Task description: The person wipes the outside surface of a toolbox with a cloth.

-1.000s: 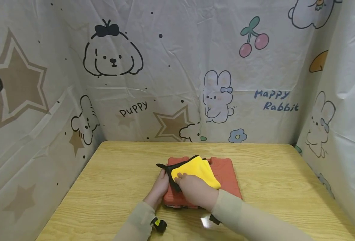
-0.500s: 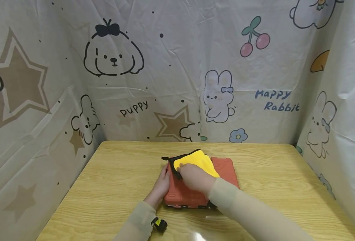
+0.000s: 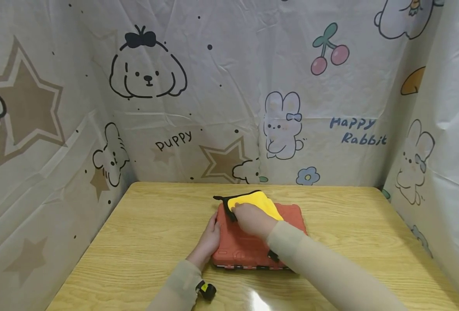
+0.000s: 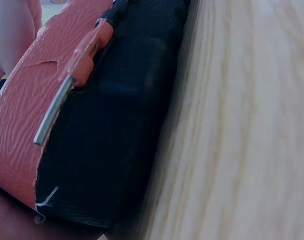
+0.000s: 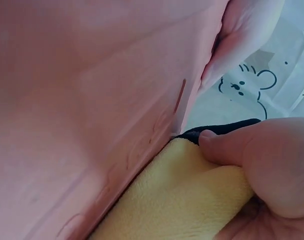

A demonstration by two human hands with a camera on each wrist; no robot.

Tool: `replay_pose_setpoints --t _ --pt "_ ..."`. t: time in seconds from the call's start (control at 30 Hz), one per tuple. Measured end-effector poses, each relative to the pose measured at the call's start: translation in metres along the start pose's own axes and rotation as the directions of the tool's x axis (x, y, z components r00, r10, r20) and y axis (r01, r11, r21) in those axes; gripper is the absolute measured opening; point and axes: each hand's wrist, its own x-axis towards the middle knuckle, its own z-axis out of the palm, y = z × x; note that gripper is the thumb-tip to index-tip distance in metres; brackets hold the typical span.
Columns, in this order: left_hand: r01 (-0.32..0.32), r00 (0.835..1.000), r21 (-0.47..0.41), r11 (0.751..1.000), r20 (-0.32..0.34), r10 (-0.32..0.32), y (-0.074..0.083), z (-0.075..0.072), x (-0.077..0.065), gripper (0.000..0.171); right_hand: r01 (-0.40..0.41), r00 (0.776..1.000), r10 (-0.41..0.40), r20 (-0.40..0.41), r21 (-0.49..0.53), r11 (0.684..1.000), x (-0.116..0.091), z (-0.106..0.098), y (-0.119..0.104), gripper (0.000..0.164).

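A red case (image 3: 249, 246) with a black lower part (image 4: 112, 130) lies on the table. My left hand (image 3: 207, 242) rests against its left side, fingers along the edge; some of them are hidden. My right hand (image 3: 254, 219) pinches a folded yellow cloth (image 3: 261, 200) with black trim over the far left part of the lid. In the right wrist view the thumb presses on the cloth (image 5: 182, 195), which lies along the lid surface (image 5: 92, 90). The fingers under the cloth are mostly hidden.
The light wooden table (image 3: 148, 224) extends to both sides of the case. Behind it hangs a printed white curtain (image 3: 229, 86), with side curtains at left and right. A hinge pin (image 4: 54, 110) shows on the case's near side.
My right hand has moved the cloth away from me, toward the case's far edge, and slightly right. More of the near lid shows. My left hand stays at the case's side.
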Motion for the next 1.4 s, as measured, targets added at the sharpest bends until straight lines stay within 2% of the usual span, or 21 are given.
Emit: replay_pose_setpoints --t 0.3,0.53,0.8,1.07,1.2,1.4 --pt "-0.018 1.0 0.007 1.0 -0.011 0.018 0.001 0.002 -0.002 0.054 -0.018 1.0 0.019 0.01 -0.059 0.998 0.012 0.002 0.006 0.02" --pt "-0.019 1.0 0.016 1.0 -0.017 0.019 0.002 0.003 -0.003 0.054 -0.017 1.0 0.017 -0.008 -0.041 0.999 0.016 0.003 0.011 0.016" --pt "-0.021 1.0 0.029 0.999 -0.017 0.022 0.003 0.005 -0.003 0.054 -0.04 0.999 0.04 0.006 -0.031 0.999 0.017 0.003 0.013 0.017" --pt "-0.019 1.0 0.011 1.0 -0.019 0.019 0.004 0.004 -0.003 0.054 -0.017 0.998 0.026 0.06 -0.139 0.99 0.007 0.002 0.005 0.037" --pt "-0.009 1.0 0.005 1.0 -0.015 0.009 0.003 0.003 -0.002 0.054 0.018 0.998 -0.006 0.065 -0.182 0.983 -0.002 0.001 -0.001 0.038" --pt "0.0 1.0 -0.009 1.0 -0.007 0.0 0.001 0.002 -0.001 0.055 0.09 0.994 -0.068 0.084 -0.295 0.951 -0.022 0.001 -0.011 0.04"
